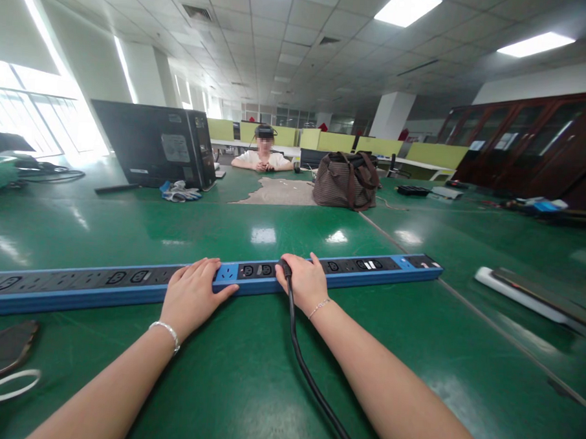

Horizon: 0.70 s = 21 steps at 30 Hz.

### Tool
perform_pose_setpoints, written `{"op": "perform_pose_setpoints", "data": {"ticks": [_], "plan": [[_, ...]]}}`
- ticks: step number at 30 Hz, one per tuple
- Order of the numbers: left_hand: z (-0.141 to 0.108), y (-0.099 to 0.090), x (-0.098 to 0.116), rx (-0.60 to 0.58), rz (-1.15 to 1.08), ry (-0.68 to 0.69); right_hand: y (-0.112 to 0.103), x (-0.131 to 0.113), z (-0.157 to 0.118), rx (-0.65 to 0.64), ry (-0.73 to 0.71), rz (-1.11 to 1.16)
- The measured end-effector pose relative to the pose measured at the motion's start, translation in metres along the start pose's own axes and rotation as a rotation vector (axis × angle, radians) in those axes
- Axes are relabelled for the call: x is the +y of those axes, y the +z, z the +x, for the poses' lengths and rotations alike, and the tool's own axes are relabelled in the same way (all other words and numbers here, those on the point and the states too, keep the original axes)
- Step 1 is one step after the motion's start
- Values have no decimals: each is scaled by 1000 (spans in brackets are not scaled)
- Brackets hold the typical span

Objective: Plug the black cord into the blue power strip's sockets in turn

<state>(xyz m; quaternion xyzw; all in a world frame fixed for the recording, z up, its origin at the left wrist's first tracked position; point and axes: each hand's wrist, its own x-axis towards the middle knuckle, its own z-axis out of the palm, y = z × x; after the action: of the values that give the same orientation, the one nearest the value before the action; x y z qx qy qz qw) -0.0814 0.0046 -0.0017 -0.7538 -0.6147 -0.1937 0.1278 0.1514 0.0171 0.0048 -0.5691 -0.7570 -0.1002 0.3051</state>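
A long blue and black power strip stretches across the green table with rows of sockets facing up. My left hand grips it left of the middle, fingers over the top and thumb along the front side. To the right, my right hand is closed around a black power plug at the strip's top face. Its pins are hidden, so how deep it sits in a socket I cannot tell. From the plug a thick black cord runs down towards me between my forearms.
A black computer case, gloves and a brown bag stand across the table. A person sits opposite. Phones lie at left and right; the right one rests on a white box.
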Motion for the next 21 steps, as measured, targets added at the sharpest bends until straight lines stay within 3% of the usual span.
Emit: {"op": "perform_pose_setpoints", "data": {"ticks": [21], "plan": [[1, 0, 0, -7, 19, -1, 11, 9, -7, 132, -86, 99]]}}
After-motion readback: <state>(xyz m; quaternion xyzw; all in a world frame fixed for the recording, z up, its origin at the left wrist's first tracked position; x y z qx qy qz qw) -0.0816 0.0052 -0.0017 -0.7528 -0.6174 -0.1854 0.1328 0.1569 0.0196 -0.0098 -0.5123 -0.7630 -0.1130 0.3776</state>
